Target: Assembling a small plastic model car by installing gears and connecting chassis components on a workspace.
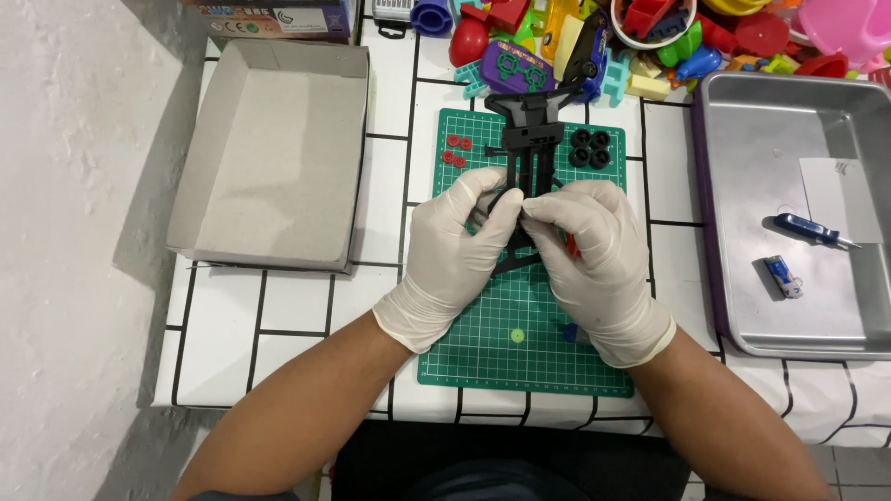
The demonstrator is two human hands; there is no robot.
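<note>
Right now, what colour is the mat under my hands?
Green with a pale grid, the cutting mat, seen in the head view.

both hands, left hand (452, 255) and right hand (599, 255), wear thin cream-white disposable gloves ending at the wrists, forearms unsleeved.

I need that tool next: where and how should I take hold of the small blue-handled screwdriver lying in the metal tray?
Grip the small blue-handled screwdriver by its blue handle, probably coming from above with the right hand. It lies flat on the floor of the metal tray, handle toward the tray's left side and thin metal tip pointing right. The handle is the thicker part, and the tray floor right around it is bare.
</note>
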